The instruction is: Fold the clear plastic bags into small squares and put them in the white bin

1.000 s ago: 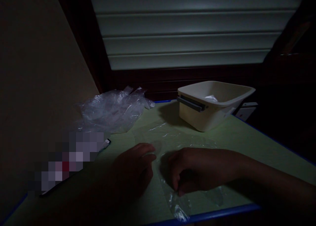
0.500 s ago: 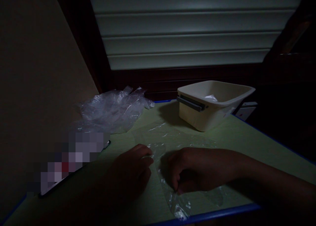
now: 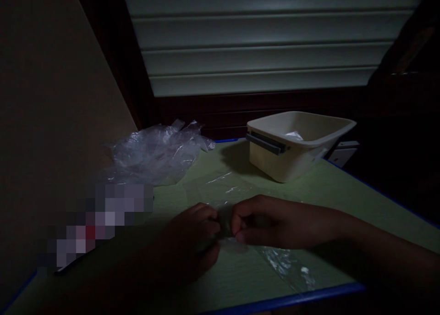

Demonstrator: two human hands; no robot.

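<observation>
A thin, see-through plastic bag (image 3: 288, 262) lies flat on the light green table, its near part reaching the blue front edge. My right hand (image 3: 271, 221) pinches its film between thumb and curled fingers. Close by on the left, my left hand (image 3: 195, 230) is curled in deep shadow, with its fingertips at the same film. A short stretch of plastic spans the small gap between both hands. Exactly how the left fingertips grip it is hard to see in the dark.
Crumpled clear plastic bags (image 3: 158, 154) are heaped at the back left. At the back right stands a cream bin (image 3: 271, 161) with a grey handle and a bit of plastic inside. A blurred-out flat object (image 3: 103, 218) lies along the left side. Behind is a slatted shutter (image 3: 261, 58).
My right hand has moved up and slightly left, drawing film toward my left hand. The bag's near part has shifted right. My left hand has edged slightly right.
</observation>
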